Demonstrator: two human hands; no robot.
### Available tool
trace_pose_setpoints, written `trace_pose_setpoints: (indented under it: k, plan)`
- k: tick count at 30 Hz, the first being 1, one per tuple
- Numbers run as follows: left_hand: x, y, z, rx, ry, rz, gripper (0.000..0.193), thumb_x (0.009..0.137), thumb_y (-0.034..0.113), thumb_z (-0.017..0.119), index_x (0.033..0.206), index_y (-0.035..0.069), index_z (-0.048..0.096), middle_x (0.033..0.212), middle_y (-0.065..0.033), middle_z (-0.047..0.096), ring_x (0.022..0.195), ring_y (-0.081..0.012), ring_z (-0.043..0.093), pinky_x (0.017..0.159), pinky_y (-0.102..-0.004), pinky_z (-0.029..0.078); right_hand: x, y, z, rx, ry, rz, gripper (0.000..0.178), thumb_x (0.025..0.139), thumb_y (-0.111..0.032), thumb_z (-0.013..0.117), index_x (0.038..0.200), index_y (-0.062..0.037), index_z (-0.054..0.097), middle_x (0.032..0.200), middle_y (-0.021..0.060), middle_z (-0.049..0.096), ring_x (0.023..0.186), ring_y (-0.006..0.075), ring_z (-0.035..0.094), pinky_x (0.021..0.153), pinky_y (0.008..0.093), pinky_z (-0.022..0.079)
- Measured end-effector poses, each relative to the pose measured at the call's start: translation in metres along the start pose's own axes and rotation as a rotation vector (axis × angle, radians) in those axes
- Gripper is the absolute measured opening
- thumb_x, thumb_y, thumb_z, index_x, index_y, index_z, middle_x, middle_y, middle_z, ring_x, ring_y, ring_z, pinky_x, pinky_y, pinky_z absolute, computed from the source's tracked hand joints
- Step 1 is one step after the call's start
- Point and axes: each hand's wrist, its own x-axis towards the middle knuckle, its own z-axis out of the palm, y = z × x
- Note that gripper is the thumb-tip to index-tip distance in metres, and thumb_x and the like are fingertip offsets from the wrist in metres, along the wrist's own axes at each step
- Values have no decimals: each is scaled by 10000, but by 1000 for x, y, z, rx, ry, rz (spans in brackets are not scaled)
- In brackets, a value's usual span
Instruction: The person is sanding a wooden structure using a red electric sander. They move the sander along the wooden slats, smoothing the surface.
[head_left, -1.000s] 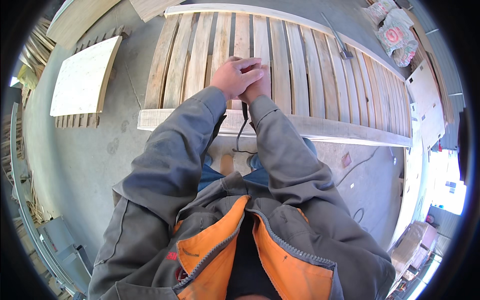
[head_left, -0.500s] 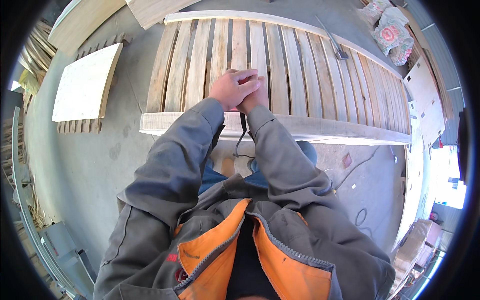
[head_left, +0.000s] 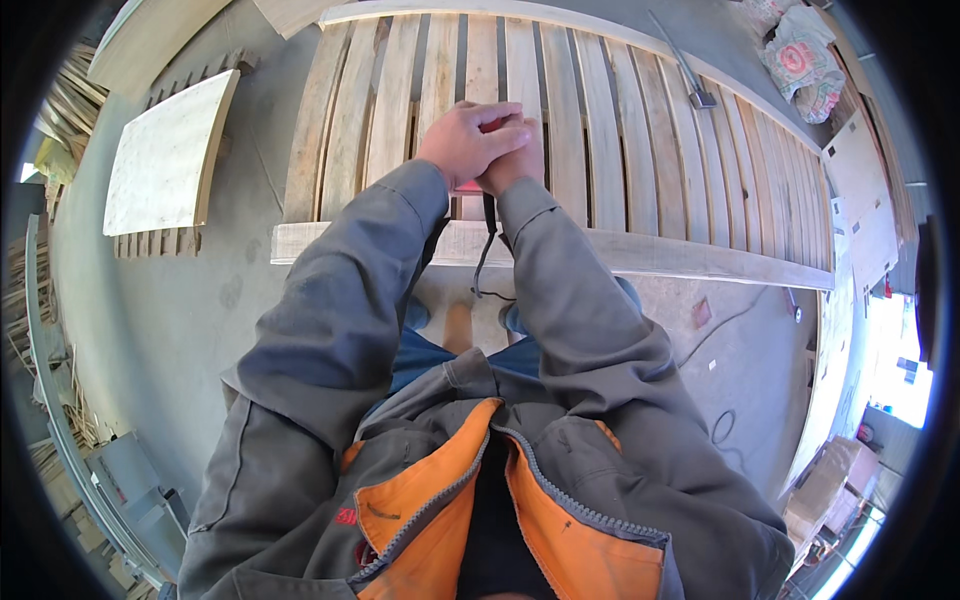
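Note:
My left hand (head_left: 455,142) and my right hand (head_left: 517,158) are close together, fingers curled around a red corded power tool (head_left: 466,187). Only slivers of its red body show, so its exact kind is hidden. A black cord (head_left: 489,215) hangs from it past the near rail. Both hands are over the pale wooden slats (head_left: 440,70) of a long slatted frame, just beyond its near rail (head_left: 640,255).
A hammer-like tool (head_left: 702,99) with a long thin handle lies on the slats at the right. A pale board (head_left: 165,160) rests on a pallet at the left. Sacks (head_left: 805,65) are heaped at the far right. A thin cable (head_left: 735,322) trails on the floor.
Both hands have moved a little farther from the near rail, with the red tool and cord between them. The view has shifted slightly. Both hands are still closed.

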Motion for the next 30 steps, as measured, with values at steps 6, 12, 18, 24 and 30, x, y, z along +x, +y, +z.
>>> trace_pose_setpoints:
  k: [6,12,18,24,30]
  plan:
    - [21,-8,-7,-22,3,-24,569,917,443,772,1368,99,721,1309,-152,723,1204,-247,689,1068,-352,511,21,-4,4,14,24,-16,684,857,-381,808,1375,-71,486,1317,225,526,1090,368,697,935,458,601]
    - [42,-11,-8,-32,21,-18,577,899,504,751,1347,141,740,1303,-151,725,1189,-272,694,1050,-367,520,52,16,17,-294,102,-255,691,853,-426,799,1377,-107,479,1318,178,549,1091,363,696,912,454,594]
    - [65,-23,-13,-25,40,-12,612,847,583,731,1309,183,767,1262,-168,735,1142,-318,712,1011,-392,544,58,-9,-3,3,39,23,644,861,-425,793,1374,-136,531,1340,124,561,1168,330,635,919,440,591]
    - [84,-18,-18,-9,31,-37,558,891,501,762,1312,134,762,1255,-130,759,1157,-247,711,1037,-357,526,93,7,11,-225,131,-167,529,847,-445,780,1277,-170,644,1305,99,584,1114,315,598,960,420,542]
    - [106,-30,-25,-23,41,-42,591,862,537,766,1315,157,764,1261,-134,760,1150,-270,716,1036,-367,533,104,-10,4,-135,133,-113,478,853,-394,771,1244,-139,664,1306,124,605,1130,335,632,956,438,565]
